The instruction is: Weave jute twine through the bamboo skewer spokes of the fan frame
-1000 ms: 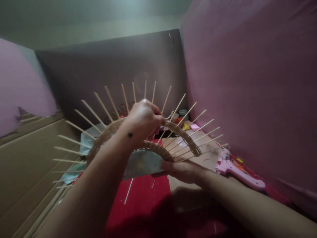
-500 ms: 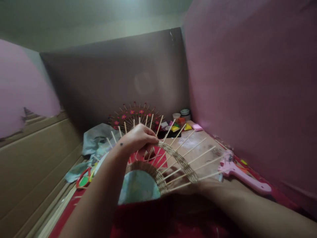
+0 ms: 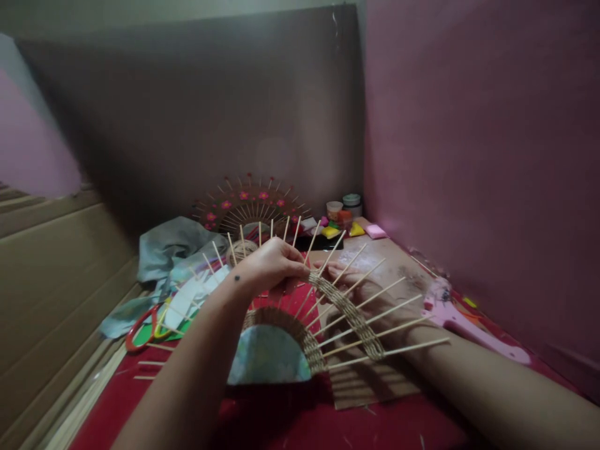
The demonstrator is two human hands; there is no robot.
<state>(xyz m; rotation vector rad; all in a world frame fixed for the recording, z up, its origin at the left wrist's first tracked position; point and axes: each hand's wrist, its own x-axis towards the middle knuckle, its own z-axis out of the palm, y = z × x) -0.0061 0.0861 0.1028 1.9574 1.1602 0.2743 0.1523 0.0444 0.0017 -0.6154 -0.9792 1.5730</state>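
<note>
Between my arms stands a half-round stick-and-twine weaving: a bluish patterned half-disc (image 3: 269, 355), thin wooden sticks (image 3: 396, 285) fanning out from it, and a woven inner rim (image 3: 313, 350). Farther out on the right-hand sticks runs a second woven twine band (image 3: 349, 309). At this band's upper end, my left hand (image 3: 279, 265) pinches it together with the sticks. Behind the sticks, my right hand (image 3: 363, 294) reaches up with bent fingertips close to the left ones. Whatever it holds there is hidden.
A twine ball (image 3: 241, 251) lies behind the weaving. Scissors (image 3: 143, 331) and grey cloth (image 3: 175, 247) are at left, a pink glue gun (image 3: 469, 325) at right. A flower-decorated fan (image 3: 248, 200) leans at the back near small tubs (image 3: 351, 203). Cardboard (image 3: 51, 250) borders the left.
My right hand has risen from behind the lower sticks to beside the left fingertips. The left hand keeps its pinch on the band. The view has tipped downward.
</note>
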